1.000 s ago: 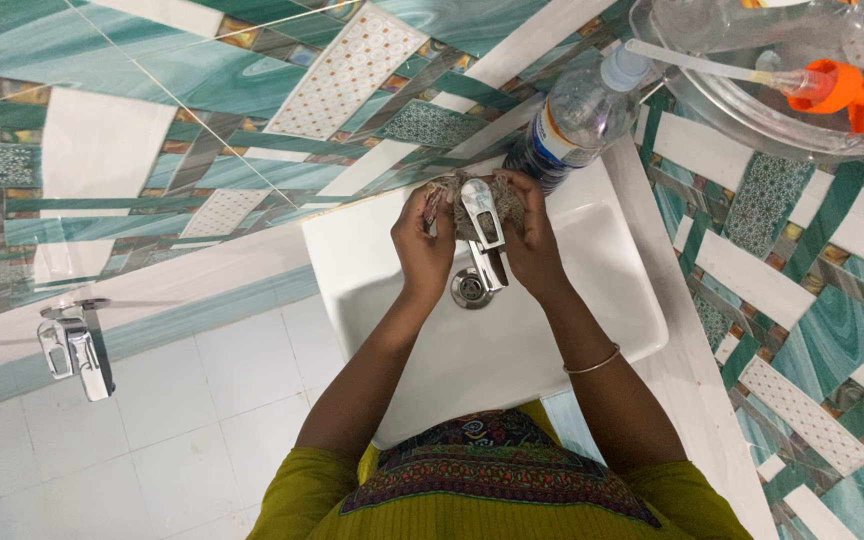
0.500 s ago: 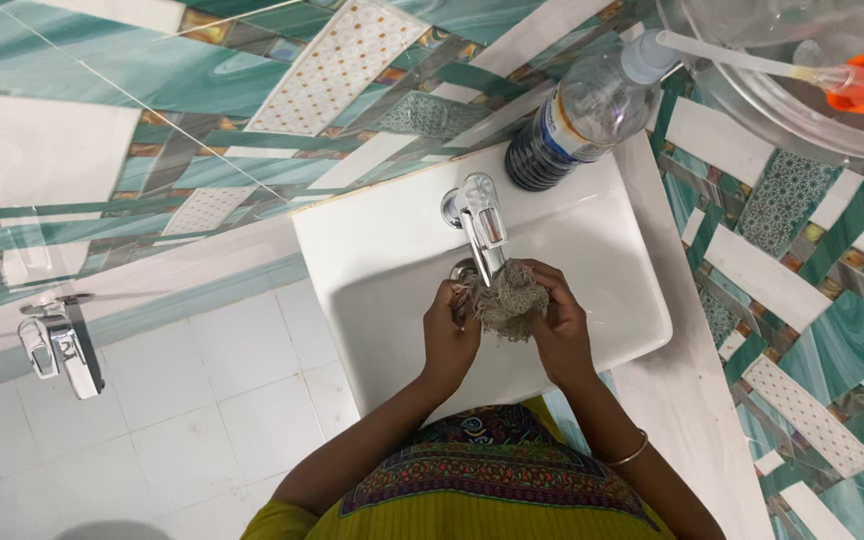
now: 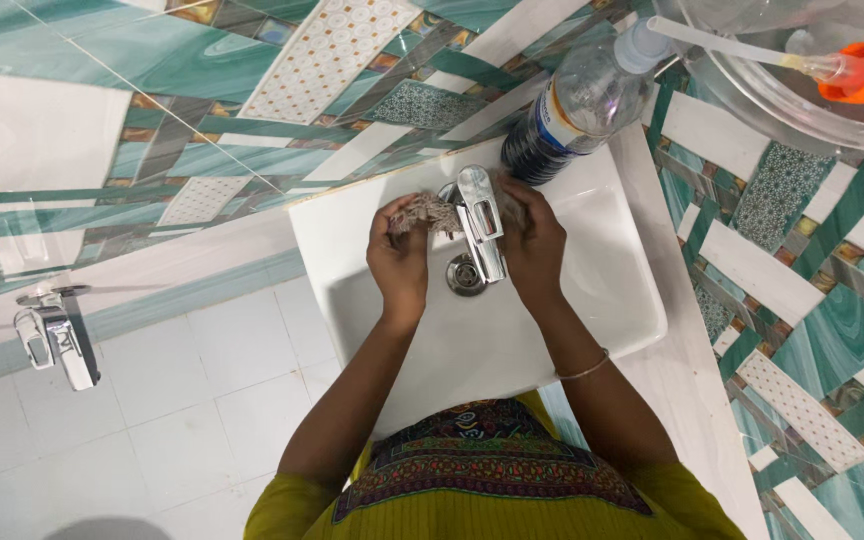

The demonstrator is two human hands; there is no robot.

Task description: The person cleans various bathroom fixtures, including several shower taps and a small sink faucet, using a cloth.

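While the left hand [image 3: 399, 262] grips a cloth [image 3: 430, 212] beside the tap [image 3: 480, 232], the right hand [image 3: 532, 245] holds its other end. Both hands' fingers are clenched on it, above the sink [image 3: 602, 300].

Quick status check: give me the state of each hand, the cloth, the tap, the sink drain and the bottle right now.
Left hand: gripping the cloth left of the tap.
Right hand: closed beside the tap, on the cloth's other end.
Cloth: bunched, passing behind the tap.
Tap: no water visible.
Sink drain: unplugged.
Bottle: capped, standing on the sink rim.

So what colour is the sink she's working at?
The sink is plain white, clearest in the head view.
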